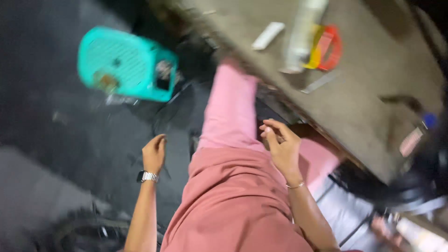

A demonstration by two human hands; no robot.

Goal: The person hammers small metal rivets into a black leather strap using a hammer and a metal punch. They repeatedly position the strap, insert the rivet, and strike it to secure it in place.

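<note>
The whole view was blurred. Both hands hung apart over the person's lap, and neither was clamped on anything that showed. The left hand (154, 155), with a watch (148, 176) at the wrist, was loosely curled over the dark floor (56, 126). Its palm faced away, so I could not tell whether it hid something small. The right hand (281, 145), with a thin bracelet (295, 185), was half open with its fingers bent. It looked empty and sat just beside the near edge of the table (364, 107), above the pink tunic (233, 200).

The table ran from 12 o'clock down to 3 o'clock of the right hand. On it, at about 1 o'clock and well apart from the hand, lay a pale tube (303, 32). Yellow and red rings (327, 46) were touching or just beside it, and a white stick (268, 35) lay at 12 o'clock. A teal stool (126, 63) stood on the floor at 11 o'clock of the left hand, also well apart.

By my judgement, the tube was light and fairly stiff, perhaps smooth enough to slip, and best gripped around its middle. The rings looked rigid and light, easy to hook with a finger through the hole or pinch at the rim. The stool seemed to be light moulded plastic that could be lifted by its rim. The tunic was soft cloth that would bunch if pinched.
</note>
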